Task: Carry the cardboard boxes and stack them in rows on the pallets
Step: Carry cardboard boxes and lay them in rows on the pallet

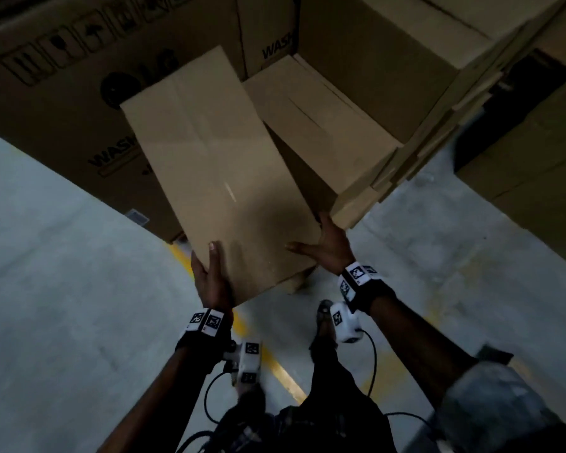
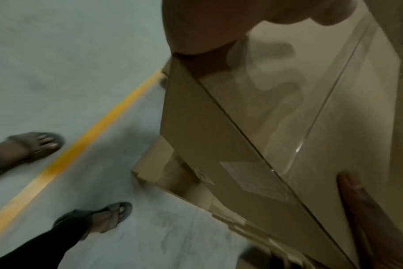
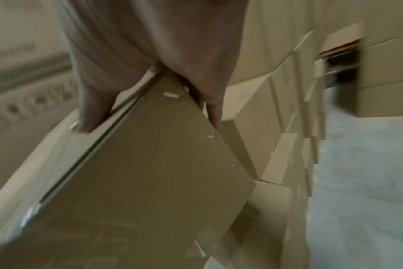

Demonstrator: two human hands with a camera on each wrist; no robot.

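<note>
Left hand (image 1: 211, 276): clamped on near-left corner of the carried box (image 1: 221, 171); thumb flat on top face, fingers wrapped under and out of sight from the head view.
Right hand (image 1: 328, 246): clamped on near-right corner; thumb on top face, fingers (image 3: 213, 107) curled over the side edge, as seen from the right wrist.
Carried box, position: held in the air at the near end, tilted, far end reaching toward the stack of plain boxes (image 1: 324, 125); whether the far end already rested on anything could not be told.
Carried box, build: long flat brown carton, top seam closed with clear tape (image 2: 311, 127), side joint stapled (image 3: 170, 95), label (image 2: 253, 180) on one side.
Handling, judged: stiff, faces not bowed under the grip; carried by two corner grips alone, so probably moderate weight, not heavy. Taped strip likely slick; bare cardboard beside it the better hold. Opposite corners or long edges, with fingers underneath, judged safest.
Floor (image 1: 62, 256): grey concrete, yellow line (image 2: 99, 127) beside sandalled feet (image 2: 104, 216).
Stack of plain boxes: just right of the carried box, stepped layers.
Large printed cartons (image 1: 62, 93): behind, farthest; pallet not visible.
</note>
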